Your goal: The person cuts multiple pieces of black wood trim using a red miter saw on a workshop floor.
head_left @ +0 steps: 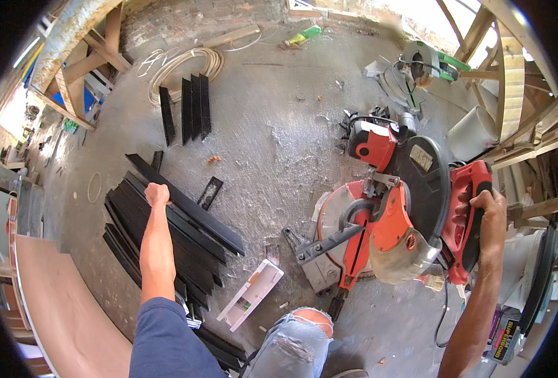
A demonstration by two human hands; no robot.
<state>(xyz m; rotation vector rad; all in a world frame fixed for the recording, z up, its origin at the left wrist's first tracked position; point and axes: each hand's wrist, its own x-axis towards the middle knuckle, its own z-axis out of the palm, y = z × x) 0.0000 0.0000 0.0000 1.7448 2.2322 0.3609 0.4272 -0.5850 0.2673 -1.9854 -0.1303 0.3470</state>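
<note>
My left hand (157, 194) is closed at the edge of a long black strip (194, 205) that lies slantwise on top of a pile of similar black strips (178, 252) on the floor. How far the fingers reach around it is hidden. At the right, my right hand (490, 206) is wrapped around the red and black handle (469, 220) of a red mitre saw (389, 217). The saw's head is raised, with its black upper guard and clear lower guard over the blade. Its round base and grey fence stand on the floor.
A pale plastic tray (254, 293) lies between the pile and the saw. More black strips (196, 107) rest near a coiled cream hose (213, 66). Beyond are a green bottle (303, 36), a second, green saw (418, 66) and a white bucket (473, 133). Wooden frames stand on both sides.
</note>
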